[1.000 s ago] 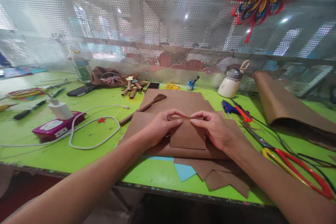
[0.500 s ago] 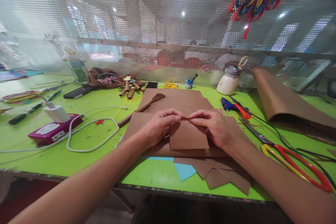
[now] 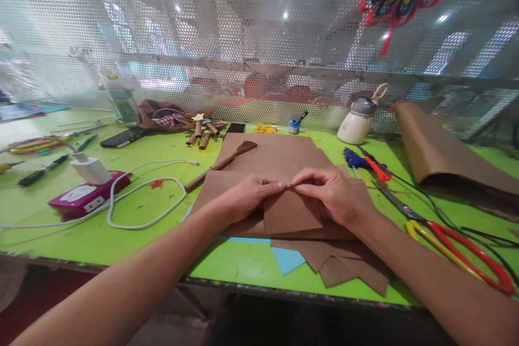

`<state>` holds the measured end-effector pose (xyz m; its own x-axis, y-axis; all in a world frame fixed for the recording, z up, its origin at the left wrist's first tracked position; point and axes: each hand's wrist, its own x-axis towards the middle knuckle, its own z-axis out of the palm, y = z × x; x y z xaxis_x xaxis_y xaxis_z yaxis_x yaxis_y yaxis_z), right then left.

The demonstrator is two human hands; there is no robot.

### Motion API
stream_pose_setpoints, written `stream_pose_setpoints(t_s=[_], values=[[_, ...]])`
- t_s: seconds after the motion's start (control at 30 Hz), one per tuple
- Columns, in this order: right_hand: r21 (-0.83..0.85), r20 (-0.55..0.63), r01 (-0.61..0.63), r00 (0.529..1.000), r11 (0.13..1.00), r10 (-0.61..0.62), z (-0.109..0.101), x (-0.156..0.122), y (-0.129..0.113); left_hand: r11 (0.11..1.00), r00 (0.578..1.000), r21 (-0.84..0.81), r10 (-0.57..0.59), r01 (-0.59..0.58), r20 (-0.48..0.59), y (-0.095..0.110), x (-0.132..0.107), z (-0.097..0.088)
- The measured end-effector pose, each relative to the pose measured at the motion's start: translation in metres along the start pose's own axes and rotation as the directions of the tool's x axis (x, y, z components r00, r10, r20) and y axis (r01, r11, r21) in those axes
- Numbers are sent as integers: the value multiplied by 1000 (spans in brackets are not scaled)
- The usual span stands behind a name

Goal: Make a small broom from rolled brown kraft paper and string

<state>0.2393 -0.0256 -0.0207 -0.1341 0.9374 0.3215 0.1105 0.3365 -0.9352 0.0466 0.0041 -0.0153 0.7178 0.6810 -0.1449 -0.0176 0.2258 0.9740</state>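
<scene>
Both my hands pinch the top edge of a small brown paper rectangle [image 3: 292, 213] at the middle of the green table [image 3: 121, 238]. My left hand [image 3: 248, 197] grips its upper left part with thumb and fingers closed. My right hand [image 3: 334, 194] grips the upper right part, and the fingertips of the two hands almost meet. The small piece hangs over a stack of larger brown paper sheets [image 3: 275, 159] lying flat beneath it.
Red and yellow scissors [image 3: 454, 243] and a blue glue gun [image 3: 363, 162] lie right. A rolled brown sheet [image 3: 441, 154] sits far right, a white glue jar [image 3: 357, 121] behind. A pink power bank [image 3: 87, 194] with white cable is left. Paper scraps [image 3: 344, 267] lie near the front edge.
My hands have drawn closer together along the top edge of the small brown piece, fingertips now nearly touching. The view shifted slightly.
</scene>
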Motion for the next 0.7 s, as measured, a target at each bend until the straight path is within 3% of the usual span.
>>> stream_pose_setpoints(t_s=[0.23,0.4,0.6,0.7], values=[[44,15,-76,997,996,76,-7,2,0,952,997,298,81,-76,-5,4,-2,-1],[123,139,-97,987,988,80,-9,1,-3,840,987,525,158,-137,5,5,1,-2],[-144,17,-117,993,983,121,1,-1,-10,760,964,610,267,-222,19,3,3,-1],[-182,8,-97,995,978,100,1,-1,-7,755,964,617,263,-223,27,4,3,0]])
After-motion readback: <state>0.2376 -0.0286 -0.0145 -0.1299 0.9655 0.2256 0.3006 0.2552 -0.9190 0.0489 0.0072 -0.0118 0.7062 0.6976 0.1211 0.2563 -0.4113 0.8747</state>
